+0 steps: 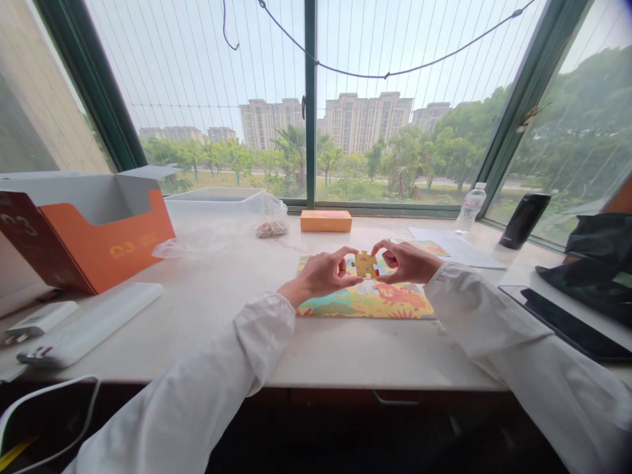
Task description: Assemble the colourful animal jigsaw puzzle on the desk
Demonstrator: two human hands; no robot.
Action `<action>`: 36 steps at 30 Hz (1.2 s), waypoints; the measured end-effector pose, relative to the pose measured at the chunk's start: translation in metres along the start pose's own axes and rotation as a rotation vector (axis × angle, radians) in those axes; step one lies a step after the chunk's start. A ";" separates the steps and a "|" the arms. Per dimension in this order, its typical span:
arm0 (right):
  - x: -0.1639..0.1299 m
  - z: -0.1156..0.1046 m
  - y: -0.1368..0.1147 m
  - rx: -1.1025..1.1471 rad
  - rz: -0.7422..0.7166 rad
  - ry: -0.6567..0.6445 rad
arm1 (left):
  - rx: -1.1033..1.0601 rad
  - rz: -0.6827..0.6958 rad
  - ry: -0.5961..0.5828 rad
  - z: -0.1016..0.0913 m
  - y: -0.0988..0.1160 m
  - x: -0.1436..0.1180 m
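A yellow jigsaw puzzle piece (pixel 366 265) with small coloured marks is held up over the table. Thumb and index finger of my left hand (pixel 328 273) pinch it by its left side. On the opposite side my right hand (pixel 407 261) grips it the same way. Beneath both hands lies a colourful puzzle board (pixel 365 305) showing yellow, teal and reddish cartoon shapes. My hands and the piece hide part of its upper area.
An orange box (pixel 326 221) stands behind the board, with a plastic bag of loose pieces (pixel 271 228) to its left. Farther left are a large orange carton (pixel 113 240) and a white power bank (pixel 93 322). Rightward sit papers (pixel 459 249), a bottle (pixel 471 208), a black tumbler (pixel 525 221) and a tablet (pixel 575 322).
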State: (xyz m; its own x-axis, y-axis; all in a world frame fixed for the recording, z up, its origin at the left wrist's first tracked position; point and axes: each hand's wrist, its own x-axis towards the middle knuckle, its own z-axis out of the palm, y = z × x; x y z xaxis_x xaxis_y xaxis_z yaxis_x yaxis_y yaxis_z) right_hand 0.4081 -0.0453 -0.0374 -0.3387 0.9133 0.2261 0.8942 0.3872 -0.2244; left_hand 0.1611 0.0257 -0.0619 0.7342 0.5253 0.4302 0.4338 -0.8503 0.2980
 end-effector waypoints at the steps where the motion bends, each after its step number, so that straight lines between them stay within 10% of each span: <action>1: -0.002 0.005 0.005 0.030 0.011 0.005 | 0.004 0.004 0.001 0.002 0.000 0.000; 36: -0.008 0.027 0.013 -0.097 0.010 0.135 | 0.211 0.002 0.018 0.004 -0.003 -0.001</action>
State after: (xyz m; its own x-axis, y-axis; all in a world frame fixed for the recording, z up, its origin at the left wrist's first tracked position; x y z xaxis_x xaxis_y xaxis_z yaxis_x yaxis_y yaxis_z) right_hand 0.4142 -0.0445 -0.0679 -0.2932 0.8891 0.3515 0.9236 0.3584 -0.1361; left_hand 0.1606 0.0277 -0.0665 0.7263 0.5227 0.4464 0.5337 -0.8381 0.1129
